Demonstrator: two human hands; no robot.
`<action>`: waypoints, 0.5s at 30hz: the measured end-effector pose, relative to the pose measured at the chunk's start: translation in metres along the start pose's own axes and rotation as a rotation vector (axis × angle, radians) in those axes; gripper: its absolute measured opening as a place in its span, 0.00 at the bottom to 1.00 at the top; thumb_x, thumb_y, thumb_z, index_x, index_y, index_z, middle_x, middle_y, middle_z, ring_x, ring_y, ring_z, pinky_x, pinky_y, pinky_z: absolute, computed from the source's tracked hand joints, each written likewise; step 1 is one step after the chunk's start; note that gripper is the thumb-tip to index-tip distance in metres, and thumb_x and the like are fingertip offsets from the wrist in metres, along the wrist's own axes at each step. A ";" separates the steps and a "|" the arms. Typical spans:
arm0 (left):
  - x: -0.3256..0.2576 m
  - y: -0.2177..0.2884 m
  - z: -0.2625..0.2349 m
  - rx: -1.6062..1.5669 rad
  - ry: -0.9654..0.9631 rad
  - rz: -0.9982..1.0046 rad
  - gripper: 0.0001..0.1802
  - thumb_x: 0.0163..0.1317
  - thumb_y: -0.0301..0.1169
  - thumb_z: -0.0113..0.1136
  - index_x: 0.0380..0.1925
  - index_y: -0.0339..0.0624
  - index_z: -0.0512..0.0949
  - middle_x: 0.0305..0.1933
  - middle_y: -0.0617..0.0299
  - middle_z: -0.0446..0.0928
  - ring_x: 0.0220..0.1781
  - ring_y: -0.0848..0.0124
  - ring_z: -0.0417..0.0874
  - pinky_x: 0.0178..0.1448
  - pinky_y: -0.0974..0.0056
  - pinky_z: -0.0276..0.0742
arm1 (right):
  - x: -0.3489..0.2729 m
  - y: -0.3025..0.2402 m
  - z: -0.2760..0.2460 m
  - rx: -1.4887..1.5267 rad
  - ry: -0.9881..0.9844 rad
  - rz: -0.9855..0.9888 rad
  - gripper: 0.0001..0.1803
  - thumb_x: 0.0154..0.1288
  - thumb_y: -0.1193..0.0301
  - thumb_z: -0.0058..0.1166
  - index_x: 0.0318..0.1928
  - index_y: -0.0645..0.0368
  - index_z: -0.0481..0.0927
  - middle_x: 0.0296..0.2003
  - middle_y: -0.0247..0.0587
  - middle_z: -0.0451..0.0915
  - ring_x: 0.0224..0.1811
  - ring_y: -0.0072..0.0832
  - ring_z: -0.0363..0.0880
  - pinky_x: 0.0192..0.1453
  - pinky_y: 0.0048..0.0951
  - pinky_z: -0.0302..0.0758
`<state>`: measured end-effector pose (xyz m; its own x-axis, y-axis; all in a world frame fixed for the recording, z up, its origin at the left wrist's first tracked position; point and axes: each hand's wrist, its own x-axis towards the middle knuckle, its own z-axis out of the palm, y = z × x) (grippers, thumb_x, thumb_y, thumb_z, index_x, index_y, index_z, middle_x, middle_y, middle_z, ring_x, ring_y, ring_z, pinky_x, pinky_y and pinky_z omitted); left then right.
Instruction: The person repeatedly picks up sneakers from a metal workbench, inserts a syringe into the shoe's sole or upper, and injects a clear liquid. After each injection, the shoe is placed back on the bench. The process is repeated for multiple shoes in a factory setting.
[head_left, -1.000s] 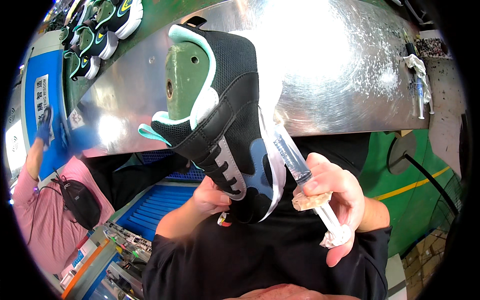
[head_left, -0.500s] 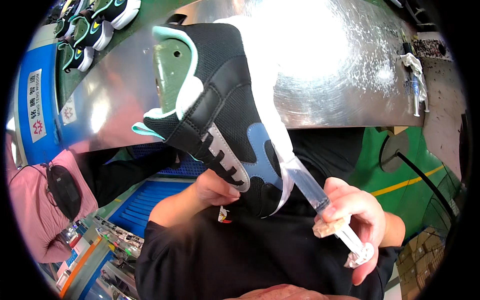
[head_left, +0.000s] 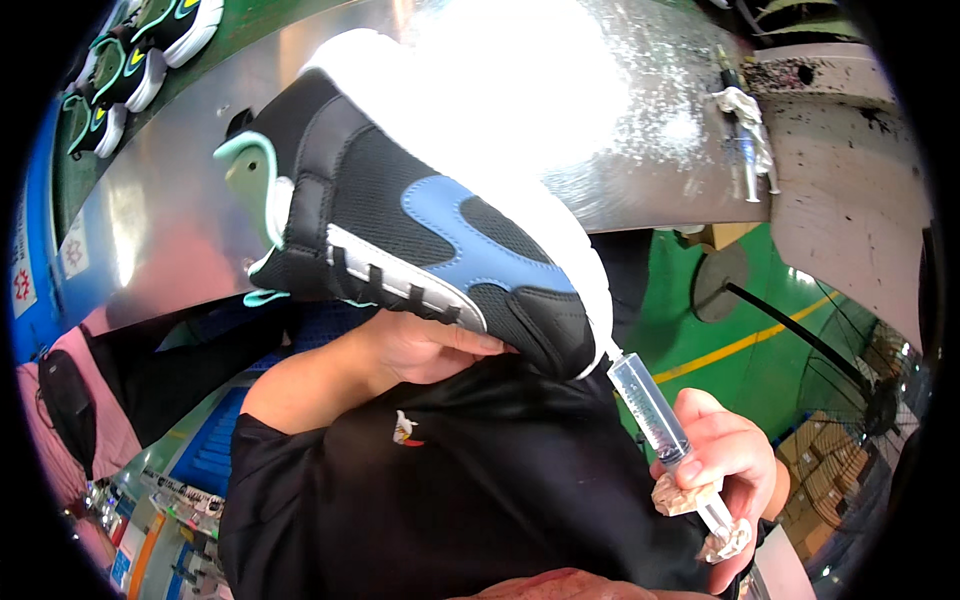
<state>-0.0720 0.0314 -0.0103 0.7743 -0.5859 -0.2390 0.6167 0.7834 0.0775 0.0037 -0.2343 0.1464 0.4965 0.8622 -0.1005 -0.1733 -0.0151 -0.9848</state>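
Lying behind the work is a wide, shiny metal surface (head_left: 180,200) that is catching a strong glare near its upper middle, and a second syringe (head_left: 742,140) wrapped in a white rag is resting on it toward the upper right. More sneakers (head_left: 150,45) in black, white and green are sitting in a row on a green band at the upper left. A green floor (head_left: 700,330) with a yellow line is showing below the surface at the right, and another person in a pink top (head_left: 70,440) is standing at the far left edge. A black sneaker (head_left: 420,240) with a blue panel, white stripe and white sole is filling the centre and blocking much of the surface from sight, tilted with its toe pointing down to the right. The left hand (head_left: 425,345) is reaching up from below and gripping the sneaker from underneath, mostly hidden by it. The right hand (head_left: 725,470) is closing its fingers around a clear syringe (head_left: 655,410), holding it slanted with its tip touching the sole edge at the toe.
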 end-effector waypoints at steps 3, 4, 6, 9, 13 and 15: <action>0.022 0.004 0.010 -0.015 -0.130 0.045 0.18 0.58 0.16 0.53 0.51 0.31 0.73 0.53 0.51 0.75 0.57 0.62 0.75 0.63 0.60 0.70 | -0.007 -0.006 0.003 -0.050 0.067 -0.015 0.47 0.32 0.39 0.72 0.49 0.57 0.74 0.36 0.43 0.78 0.31 0.28 0.69 0.35 0.26 0.60; 0.027 0.006 0.014 -0.035 -0.142 0.038 0.18 0.58 0.16 0.53 0.51 0.31 0.73 0.54 0.51 0.75 0.57 0.62 0.75 0.63 0.60 0.69 | -0.007 -0.007 0.006 -0.054 0.106 -0.032 0.47 0.32 0.39 0.72 0.49 0.57 0.74 0.37 0.43 0.78 0.31 0.29 0.69 0.35 0.27 0.60; 0.035 0.004 0.013 -0.012 -0.131 0.042 0.21 0.56 0.14 0.53 0.52 0.35 0.73 0.56 0.52 0.73 0.60 0.60 0.73 0.66 0.57 0.66 | -0.014 -0.004 0.007 -0.093 0.144 -0.075 0.48 0.31 0.39 0.72 0.50 0.58 0.73 0.39 0.44 0.77 0.33 0.30 0.69 0.36 0.28 0.60; 0.046 0.004 0.012 0.024 -0.096 0.062 0.21 0.57 0.15 0.53 0.52 0.35 0.73 0.56 0.52 0.74 0.60 0.59 0.73 0.65 0.57 0.67 | -0.021 0.001 0.005 -0.169 0.158 -0.105 0.49 0.30 0.39 0.72 0.51 0.57 0.72 0.40 0.44 0.76 0.34 0.31 0.69 0.39 0.29 0.60; 0.060 0.005 0.014 0.008 -0.160 0.099 0.21 0.57 0.16 0.53 0.52 0.36 0.73 0.56 0.52 0.74 0.61 0.58 0.71 0.67 0.54 0.64 | -0.022 0.004 0.008 -0.227 0.192 -0.121 0.50 0.29 0.37 0.71 0.52 0.55 0.72 0.39 0.43 0.76 0.35 0.33 0.69 0.43 0.32 0.59; 0.064 0.006 0.017 0.026 -0.160 0.107 0.19 0.59 0.17 0.53 0.52 0.38 0.73 0.56 0.54 0.74 0.61 0.61 0.71 0.68 0.55 0.63 | -0.018 0.007 0.008 -0.273 0.205 -0.160 0.49 0.32 0.39 0.70 0.51 0.58 0.72 0.38 0.41 0.78 0.33 0.30 0.70 0.40 0.31 0.58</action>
<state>-0.0163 -0.0054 -0.0089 0.8470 -0.5268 -0.0717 0.5316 0.8385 0.1196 -0.0130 -0.2464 0.1422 0.6635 0.7459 0.0583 0.1395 -0.0468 -0.9891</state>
